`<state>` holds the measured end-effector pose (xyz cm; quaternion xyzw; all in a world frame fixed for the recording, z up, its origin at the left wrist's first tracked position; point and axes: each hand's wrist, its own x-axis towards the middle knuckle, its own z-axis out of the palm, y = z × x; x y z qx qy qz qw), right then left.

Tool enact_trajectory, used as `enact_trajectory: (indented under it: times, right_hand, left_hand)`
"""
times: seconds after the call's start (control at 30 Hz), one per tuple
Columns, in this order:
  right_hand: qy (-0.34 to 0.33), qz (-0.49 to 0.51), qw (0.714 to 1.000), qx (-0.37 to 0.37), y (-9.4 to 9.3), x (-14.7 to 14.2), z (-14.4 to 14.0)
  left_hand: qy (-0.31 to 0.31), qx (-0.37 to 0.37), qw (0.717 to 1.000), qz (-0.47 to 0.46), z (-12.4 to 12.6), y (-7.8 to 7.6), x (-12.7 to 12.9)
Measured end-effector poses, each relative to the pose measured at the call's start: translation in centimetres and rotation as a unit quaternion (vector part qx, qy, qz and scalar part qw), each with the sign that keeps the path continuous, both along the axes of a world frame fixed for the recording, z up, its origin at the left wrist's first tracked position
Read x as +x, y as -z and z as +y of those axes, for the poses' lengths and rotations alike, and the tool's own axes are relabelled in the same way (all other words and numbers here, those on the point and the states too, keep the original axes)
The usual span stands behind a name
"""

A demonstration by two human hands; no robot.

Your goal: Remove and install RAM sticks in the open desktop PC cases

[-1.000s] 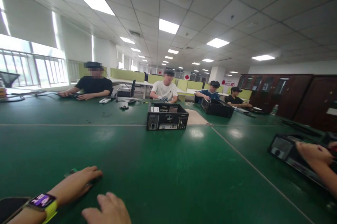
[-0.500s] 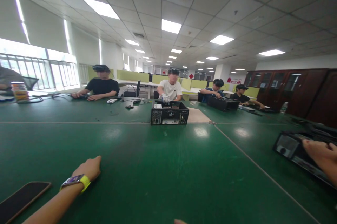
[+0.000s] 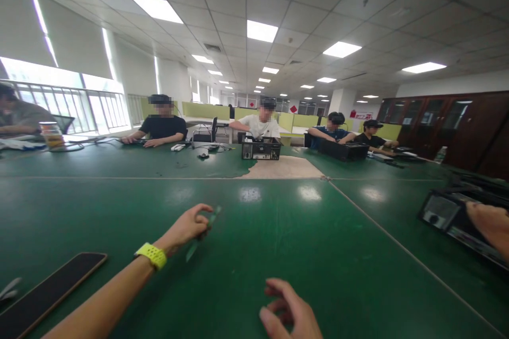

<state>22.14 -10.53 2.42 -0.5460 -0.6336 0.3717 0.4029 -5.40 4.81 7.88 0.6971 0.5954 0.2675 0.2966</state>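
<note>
Lower left corner of frame: a dark phone point(image 3: 47, 292) lies flat on the green table point(image 3: 119, 206), screen up, near the left forearm but apart from it.

Left of centre, lower half: the left hand point(image 3: 186, 226), a yellow watch band point(image 3: 151, 255) at the wrist, reaches forward over the table. Thumb and fingers pinch a thin green strip point(image 3: 203, 235), long and flat, slanting from upper right down to lower left; it is blurred, so what it is cannot be told. Its lower end hangs close above the table; whether it touches I cannot tell.

Bottom centre: the right hand point(image 3: 290, 313), fingers curled loosely inward, holding nothing, just over the table surface.

Centre, mid-frame far across the table: an open computer case point(image 3: 261, 149) with a seated person in a white shirt point(image 3: 262, 125) behind it.

Right edge, mid-height: another person's hand point(image 3: 491, 225) rests on a second dark computer case point(image 3: 449, 217), well apart from the wearer's hands.
</note>
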Motion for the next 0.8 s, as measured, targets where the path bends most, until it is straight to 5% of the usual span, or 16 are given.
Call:
enact_trajectory:
  times: [0.1,0.2,0.4,0.53,0.67,0.8]
  right_hand:
    - [-0.002,0.133,0.991,-0.031,-3.0,-0.2,4.1]
    - [-0.080,0.124,0.985,-0.087,-5.5,0.5,7.4]
    - [-0.133,-0.057,0.989,-0.043,-5.2,2.7,8.0]
    - [-0.186,-0.281,0.942,0.001,-4.8,1.8,7.6]
    - [-0.202,-0.473,0.854,0.080,-7.3,0.1,8.8]
    - [-0.119,-0.500,0.851,0.109,-13.6,3.2,10.3]
  left_hand:
    - [0.143,0.073,0.987,-0.003,-3.1,-2.0,6.8]
    - [0.227,0.151,0.960,0.070,-5.8,-3.2,11.0]
    - [0.281,0.117,0.945,0.122,-7.0,-3.2,10.6]
    - [0.328,0.098,0.928,0.145,-7.0,-3.1,10.5]
    - [0.271,0.218,0.929,0.124,-6.8,-4.5,11.8]
    - [0.174,0.374,0.911,-0.001,-6.2,-6.4,14.9]
